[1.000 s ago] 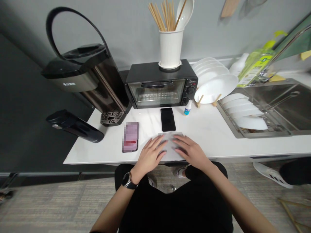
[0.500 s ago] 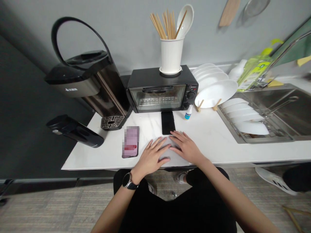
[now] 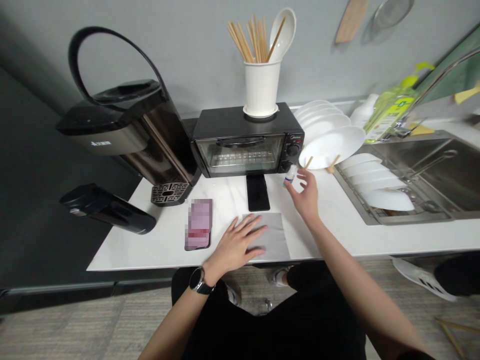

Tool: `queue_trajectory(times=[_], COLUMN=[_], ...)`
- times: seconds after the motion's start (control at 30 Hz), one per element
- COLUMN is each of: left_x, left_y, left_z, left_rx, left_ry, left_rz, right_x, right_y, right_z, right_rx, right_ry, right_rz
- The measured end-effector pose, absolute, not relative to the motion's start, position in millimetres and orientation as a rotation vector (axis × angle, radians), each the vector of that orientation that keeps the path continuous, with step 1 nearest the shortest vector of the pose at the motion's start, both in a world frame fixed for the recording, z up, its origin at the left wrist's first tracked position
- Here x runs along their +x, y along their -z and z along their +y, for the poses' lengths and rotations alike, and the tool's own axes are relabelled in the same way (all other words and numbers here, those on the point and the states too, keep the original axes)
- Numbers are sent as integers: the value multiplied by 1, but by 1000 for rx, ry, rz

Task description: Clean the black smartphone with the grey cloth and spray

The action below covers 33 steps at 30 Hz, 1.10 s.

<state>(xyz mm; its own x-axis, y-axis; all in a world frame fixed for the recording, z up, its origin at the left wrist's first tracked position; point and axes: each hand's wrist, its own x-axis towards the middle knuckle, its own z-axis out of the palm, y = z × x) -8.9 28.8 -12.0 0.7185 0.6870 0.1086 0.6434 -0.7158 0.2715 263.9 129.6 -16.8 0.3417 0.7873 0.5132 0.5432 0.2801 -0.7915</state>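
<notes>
A grey cloth [image 3: 275,237] lies flat at the counter's front edge. Spread over its left part is my left hand [image 3: 238,244], palm down, fingers apart. My right hand [image 3: 305,195] is at the small white bottle [image 3: 290,175] with the blue label, thumb at its lower right and fingers curved beside it; a gap shows between the fingers, and no firm hold is visible. Behind the cloth lies a black phone [image 3: 258,192], against the foot of the toaster oven [image 3: 243,155]. Left of my left hand is another phone [image 3: 199,222] with a pinkish, partly pixelated screen.
A dark bottle [image 3: 112,210] and a tall water dispenser [image 3: 150,145] stand at the left. Plates [image 3: 332,145] in a rack, a soap bottle [image 3: 392,112] and the sink [image 3: 438,170] are at the right. A cup of chopsticks [image 3: 261,87] tops the oven.
My right hand has left the cloth and moved back and right to the small bottle. More of the cloth now shows. My left hand stays on it.
</notes>
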Motion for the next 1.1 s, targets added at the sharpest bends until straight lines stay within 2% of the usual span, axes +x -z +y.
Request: queue_trajectory(times=[0.17, 0.27, 0.4, 0.57, 0.7, 0.87, 1.0, 1.1], left_x=[-11, -9, 2, 25, 37, 25, -20, -44], left_y=[14, -1, -39, -73, -75, -71, -77, -70], left_z=[25, 18, 9, -4, -26, -49, -42, -28], left_rx=[2638, 2488, 2258, 2711, 2759, 2692, 2388, 2239], left_ry=[-377, -577, -781, -334, -320, -418, -769, -700], left_rz=[1126, 1170, 1157, 1102, 1058, 924, 1251, 1372], right_x=[267, 264, 258, 254, 250, 256, 293, 313], right_y=[11, -8, -31, -39, -44, -42, -31, -23], right_z=[160, 120, 33, -30, -50, -76, -82, -78], right_rx=[-1423, -1267, -1017, -1126, -1069, -1046, -1218, -1223], right_ry=[-359, -461, -616, -381, -349, -573, -855, -1237], right_rz=[-1536, -1768, -2337, -2582, -2580, -2542, -2259, -1798])
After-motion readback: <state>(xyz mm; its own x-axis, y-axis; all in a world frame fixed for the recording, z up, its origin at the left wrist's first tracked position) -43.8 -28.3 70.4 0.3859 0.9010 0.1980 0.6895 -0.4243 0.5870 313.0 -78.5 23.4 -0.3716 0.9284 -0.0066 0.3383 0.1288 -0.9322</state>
